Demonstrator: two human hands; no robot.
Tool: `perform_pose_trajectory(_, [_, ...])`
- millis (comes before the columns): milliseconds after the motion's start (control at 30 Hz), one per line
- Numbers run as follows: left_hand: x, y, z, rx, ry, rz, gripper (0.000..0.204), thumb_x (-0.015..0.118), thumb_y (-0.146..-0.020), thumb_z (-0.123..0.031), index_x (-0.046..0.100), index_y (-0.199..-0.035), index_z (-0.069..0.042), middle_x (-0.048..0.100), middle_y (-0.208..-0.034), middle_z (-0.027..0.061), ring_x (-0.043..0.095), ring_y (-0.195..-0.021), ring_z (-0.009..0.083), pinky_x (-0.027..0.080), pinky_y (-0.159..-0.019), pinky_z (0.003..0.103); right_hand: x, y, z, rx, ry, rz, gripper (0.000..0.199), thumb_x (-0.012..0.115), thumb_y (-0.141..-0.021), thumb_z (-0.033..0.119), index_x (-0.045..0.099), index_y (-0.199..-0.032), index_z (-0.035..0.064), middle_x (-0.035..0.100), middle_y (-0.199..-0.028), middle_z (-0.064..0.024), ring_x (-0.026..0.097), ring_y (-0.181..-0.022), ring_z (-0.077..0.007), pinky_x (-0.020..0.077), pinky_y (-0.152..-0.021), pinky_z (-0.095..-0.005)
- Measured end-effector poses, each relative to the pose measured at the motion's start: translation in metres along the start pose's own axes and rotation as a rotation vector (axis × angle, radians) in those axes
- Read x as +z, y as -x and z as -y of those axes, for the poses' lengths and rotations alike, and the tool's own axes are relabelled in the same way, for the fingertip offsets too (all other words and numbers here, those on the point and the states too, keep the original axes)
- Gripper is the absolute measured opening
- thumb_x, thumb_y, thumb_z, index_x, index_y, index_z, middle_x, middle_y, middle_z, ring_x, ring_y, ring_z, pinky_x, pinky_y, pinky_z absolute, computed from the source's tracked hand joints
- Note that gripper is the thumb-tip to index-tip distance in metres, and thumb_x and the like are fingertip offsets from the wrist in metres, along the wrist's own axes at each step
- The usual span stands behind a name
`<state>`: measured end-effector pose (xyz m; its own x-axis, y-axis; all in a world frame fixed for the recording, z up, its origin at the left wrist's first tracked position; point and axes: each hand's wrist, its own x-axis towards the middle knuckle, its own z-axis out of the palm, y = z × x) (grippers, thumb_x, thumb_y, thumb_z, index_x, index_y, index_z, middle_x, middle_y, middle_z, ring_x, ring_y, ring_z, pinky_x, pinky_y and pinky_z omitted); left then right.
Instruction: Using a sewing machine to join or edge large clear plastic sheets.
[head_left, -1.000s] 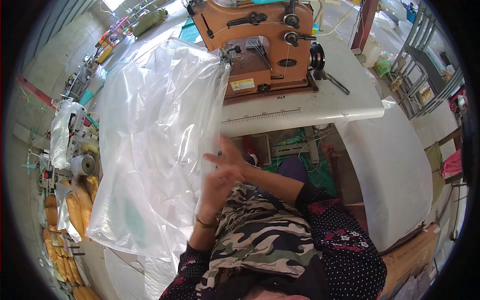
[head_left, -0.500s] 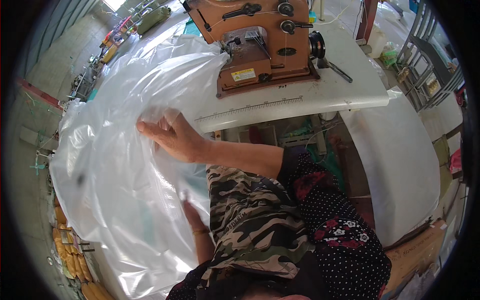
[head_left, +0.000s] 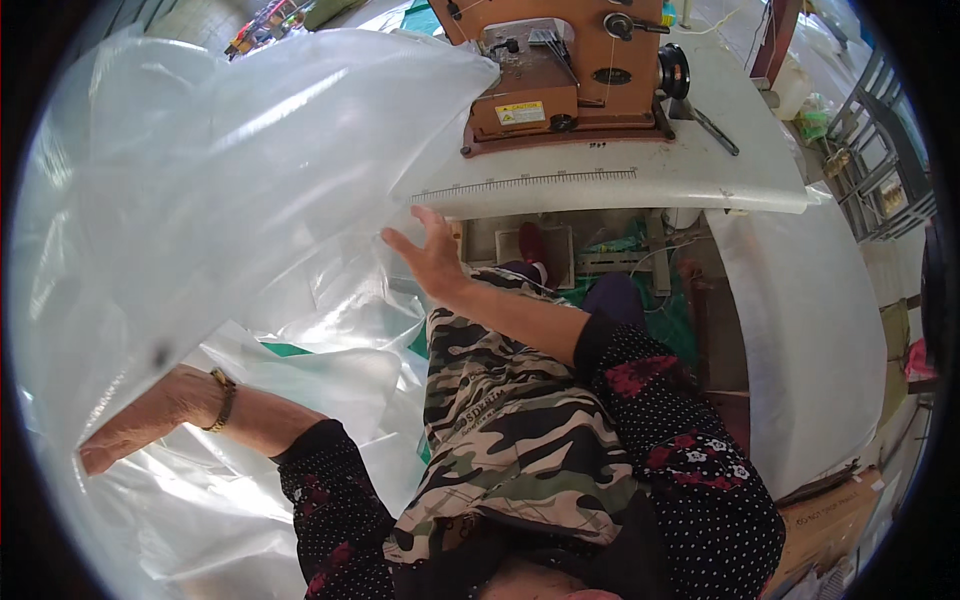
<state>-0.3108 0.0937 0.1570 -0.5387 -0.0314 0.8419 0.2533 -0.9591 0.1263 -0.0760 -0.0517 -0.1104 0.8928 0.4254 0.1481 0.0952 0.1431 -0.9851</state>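
Head view: we count two bare hands, one large sheet of clear, milky plastic film (head_left: 220, 180), one brown metal sewing machine (head_left: 530, 112). Film billows across our left, reaching the machine's left end and hiding much behind it. Left hand (head_left: 150, 412) at the film's lower fold; we cannot tell whether it pinches. Right hand (head_left: 432, 258) spread, near the pale tabletop's (head_left: 700, 183) front edge. One dark metal tool (head_left: 715, 130) right of the machine.

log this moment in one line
left hand: at edge of plastic sheeting, grip unclear | right hand: open, near table edge | sewing machine: on table
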Motion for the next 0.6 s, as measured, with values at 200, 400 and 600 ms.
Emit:
perform_pose_trajectory(200, [0.039,-0.041,-0.002,0.174,0.006,-0.088,0.073,0.075,-0.078,-0.039,0.034,-0.122,0.001,0.038,-0.123,0.016,0.04,-0.12,0.0251,0.037,-0.101,0.04,0.03,-0.012,-0.017,-0.038,0.289,0.141,0.086,0.069,-0.075,0.06,0.046,-0.134,0.0018,0.058,-0.119,-0.0198,0.052,-0.118,-0.0353,0.0384,-0.099,-0.0449])
perform_pose_trajectory(400, [0.049,-0.044,0.002,0.243,-0.032,-0.056,0.081,0.079,-0.075,-0.046,0.031,-0.119,0.002,0.035,-0.12,0.0166,0.039,-0.118,0.0263,0.036,-0.101,0.041,0.0,-0.012,-0.026,0.041,0.076,0.766,0.04,0.063,-0.087,0.039,0.06,-0.105,0.0041,0.063,-0.11,-0.0175,0.062,-0.099,-0.0304,0.0463,-0.089,-0.0364])
perform_pose_trajectory(600, [0.011,0.004,0.033,0.17,-0.325,0.203,0.087,0.08,-0.077,-0.044,0.031,-0.127,0.007,0.033,-0.127,0.0231,0.039,-0.12,0.033,0.036,-0.104,0.049,-0.058,0.073,0.005,-0.378,-0.446,1.372,0.029,0.048,-0.099,0.019,0.059,-0.118,0.0008,0.063,-0.115,-0.0156,0.059,-0.108,-0.0246,0.043,-0.098,-0.0352])
